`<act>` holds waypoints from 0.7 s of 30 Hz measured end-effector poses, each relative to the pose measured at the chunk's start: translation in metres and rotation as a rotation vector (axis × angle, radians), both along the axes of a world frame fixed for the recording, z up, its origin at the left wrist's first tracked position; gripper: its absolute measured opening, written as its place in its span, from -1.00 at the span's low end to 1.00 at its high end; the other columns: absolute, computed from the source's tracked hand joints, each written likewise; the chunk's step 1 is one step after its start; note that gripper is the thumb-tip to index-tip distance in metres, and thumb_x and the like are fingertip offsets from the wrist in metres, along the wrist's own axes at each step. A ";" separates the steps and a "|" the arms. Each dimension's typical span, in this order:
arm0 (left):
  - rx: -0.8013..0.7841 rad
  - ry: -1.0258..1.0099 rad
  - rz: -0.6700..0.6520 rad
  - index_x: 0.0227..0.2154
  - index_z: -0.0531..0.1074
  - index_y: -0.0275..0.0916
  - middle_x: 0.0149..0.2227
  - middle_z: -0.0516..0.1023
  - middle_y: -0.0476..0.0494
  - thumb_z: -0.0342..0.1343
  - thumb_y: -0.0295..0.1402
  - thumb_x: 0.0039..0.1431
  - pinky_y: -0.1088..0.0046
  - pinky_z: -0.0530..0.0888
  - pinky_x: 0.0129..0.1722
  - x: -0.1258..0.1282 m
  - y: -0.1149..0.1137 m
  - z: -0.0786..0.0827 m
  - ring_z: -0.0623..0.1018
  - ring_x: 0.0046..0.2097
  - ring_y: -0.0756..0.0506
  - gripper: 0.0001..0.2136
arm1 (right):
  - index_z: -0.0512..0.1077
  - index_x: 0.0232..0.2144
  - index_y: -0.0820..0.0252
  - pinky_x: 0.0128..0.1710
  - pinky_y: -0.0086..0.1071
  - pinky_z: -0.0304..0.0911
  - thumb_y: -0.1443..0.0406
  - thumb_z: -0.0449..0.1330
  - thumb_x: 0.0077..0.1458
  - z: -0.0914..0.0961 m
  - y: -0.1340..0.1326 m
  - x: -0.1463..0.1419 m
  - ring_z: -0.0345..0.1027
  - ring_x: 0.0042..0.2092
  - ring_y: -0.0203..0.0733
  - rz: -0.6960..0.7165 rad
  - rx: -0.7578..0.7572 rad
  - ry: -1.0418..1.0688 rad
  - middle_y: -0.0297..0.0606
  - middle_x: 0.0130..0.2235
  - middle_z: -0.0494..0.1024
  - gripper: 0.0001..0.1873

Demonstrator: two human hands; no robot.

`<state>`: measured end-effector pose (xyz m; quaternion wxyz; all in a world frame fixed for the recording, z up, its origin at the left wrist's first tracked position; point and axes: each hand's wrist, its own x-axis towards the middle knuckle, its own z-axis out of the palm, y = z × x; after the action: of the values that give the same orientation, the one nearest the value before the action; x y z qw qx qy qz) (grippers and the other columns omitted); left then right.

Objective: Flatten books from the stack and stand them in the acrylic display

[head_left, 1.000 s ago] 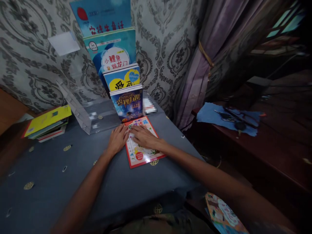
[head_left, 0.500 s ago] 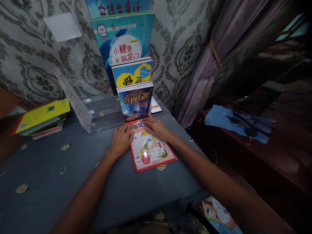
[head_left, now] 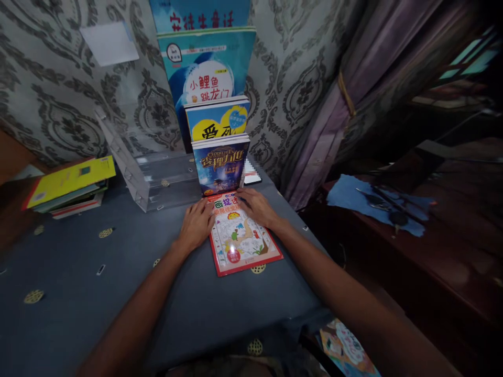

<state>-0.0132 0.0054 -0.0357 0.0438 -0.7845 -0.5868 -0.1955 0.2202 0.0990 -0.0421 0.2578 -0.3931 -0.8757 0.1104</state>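
A red-bordered picture book (head_left: 241,238) lies flat on the blue-grey tablecloth (head_left: 98,293), its top edge against the foot of a clear tiered stand (head_left: 157,178). My left hand (head_left: 196,225) rests on the book's upper left edge, fingers together and laid flat. My right hand (head_left: 257,207) lies over its upper right corner, fingers stretched toward the stand. Several books stand in the stand's tiers: a dark blue one (head_left: 220,165) in front, a yellow-and-blue one (head_left: 218,118) behind it, and taller blue ones (head_left: 206,68) at the back.
A stack of books with a yellow cover (head_left: 68,183) lies at the left. A purple curtain (head_left: 334,99) hangs at the right, beside a dark wooden surface with a blue cloth (head_left: 377,204) and tools. Another colourful book (head_left: 348,351) lies low at the right.
My right hand has slid from the book's middle up to its top right corner, uncovering the picture. The book has shifted slightly toward the stand. The view has moved a little.
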 end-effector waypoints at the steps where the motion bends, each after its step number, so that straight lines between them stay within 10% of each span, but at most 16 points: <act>1: 0.001 -0.003 0.001 0.15 0.40 -0.21 0.26 0.41 -0.32 -0.08 -0.32 0.39 0.04 0.37 0.20 0.000 0.000 0.000 0.39 0.27 -0.26 -0.65 | 0.51 0.04 0.21 0.19 0.03 0.28 0.25 0.03 0.33 -0.001 0.000 0.000 0.37 0.19 0.10 0.003 0.003 0.000 0.01 0.16 0.52 -0.63; 21: -0.046 0.034 0.139 0.17 0.40 -0.29 0.24 0.41 -0.42 -0.03 -0.26 0.38 0.02 0.34 0.22 0.002 -0.004 0.003 0.36 0.28 -0.34 -0.61 | 0.54 -0.01 0.29 0.15 -0.10 0.29 0.32 0.03 0.31 0.002 -0.002 0.001 0.39 0.11 0.05 -0.072 0.021 -0.012 0.00 0.08 0.57 -0.65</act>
<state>-0.0108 0.0014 -0.0332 0.0492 -0.7459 -0.6434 -0.1653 0.2210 0.0965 -0.0406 0.2604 -0.4222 -0.8636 0.0898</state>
